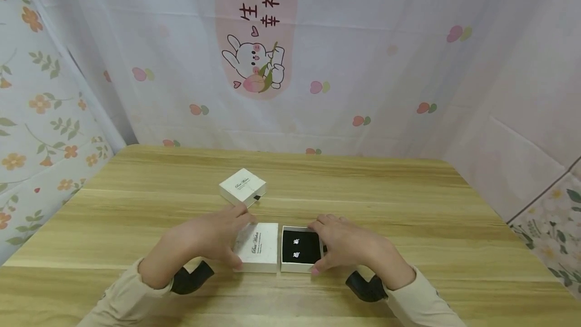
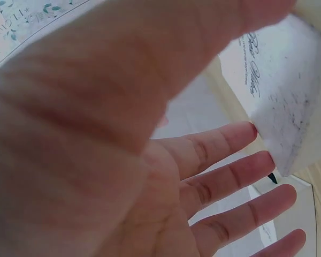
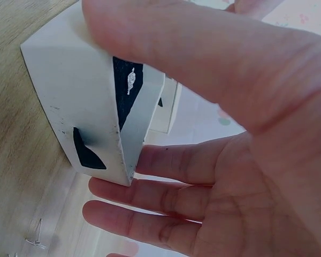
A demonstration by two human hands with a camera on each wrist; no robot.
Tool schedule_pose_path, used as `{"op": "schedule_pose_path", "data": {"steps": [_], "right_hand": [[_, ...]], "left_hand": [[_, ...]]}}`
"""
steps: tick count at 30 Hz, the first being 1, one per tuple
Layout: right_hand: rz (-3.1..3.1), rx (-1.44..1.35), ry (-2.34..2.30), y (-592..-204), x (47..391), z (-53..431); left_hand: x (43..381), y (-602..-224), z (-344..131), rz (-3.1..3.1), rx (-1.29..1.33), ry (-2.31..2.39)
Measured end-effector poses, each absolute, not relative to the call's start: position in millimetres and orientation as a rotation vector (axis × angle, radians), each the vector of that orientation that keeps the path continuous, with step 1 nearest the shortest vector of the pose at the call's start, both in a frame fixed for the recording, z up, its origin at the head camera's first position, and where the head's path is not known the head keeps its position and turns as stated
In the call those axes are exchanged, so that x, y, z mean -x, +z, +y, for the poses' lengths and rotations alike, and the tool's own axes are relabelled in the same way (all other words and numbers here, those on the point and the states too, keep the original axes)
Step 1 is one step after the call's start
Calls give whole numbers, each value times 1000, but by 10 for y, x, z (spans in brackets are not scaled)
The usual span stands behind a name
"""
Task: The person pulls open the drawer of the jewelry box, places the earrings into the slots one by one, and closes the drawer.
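Observation:
My left hand (image 1: 206,238) holds a white jewelry box sleeve (image 1: 260,246) printed "Best Wishes", thumb at the near edge and fingers at the far edge. Just right of it, a narrow gap away, lies the white jewelry box drawer (image 1: 297,267) with a black insert. Two small silvery earrings (image 1: 296,241) sit in that insert, one above the other. My right hand (image 1: 351,246) grips the drawer's right end between thumb and fingers. In the right wrist view, a black pull tab (image 3: 91,152) shows on the drawer's end.
Behind the left hand stands another white jewelry box (image 1: 242,185), closed, with a black tab. The wooden table (image 1: 386,191) reaches back to a patterned curtain (image 1: 363,64). A small thin shiny piece (image 3: 37,241) lies on the table beside the drawer in the right wrist view.

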State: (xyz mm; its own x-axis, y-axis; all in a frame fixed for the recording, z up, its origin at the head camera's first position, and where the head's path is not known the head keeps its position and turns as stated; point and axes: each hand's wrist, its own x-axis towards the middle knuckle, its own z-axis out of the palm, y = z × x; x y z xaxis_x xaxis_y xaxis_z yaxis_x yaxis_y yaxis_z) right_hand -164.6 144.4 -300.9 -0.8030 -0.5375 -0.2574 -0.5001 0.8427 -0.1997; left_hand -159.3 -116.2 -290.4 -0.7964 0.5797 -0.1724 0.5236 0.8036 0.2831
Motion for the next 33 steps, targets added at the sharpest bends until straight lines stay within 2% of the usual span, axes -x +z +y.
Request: {"op": "schedule_pose_path", "data": {"steps": [33], "right_hand": [[2711, 794, -167, -3016, 1661, 1450]], "left_hand": [[1606, -2911, -1112, 2751, -846, 339]]}}
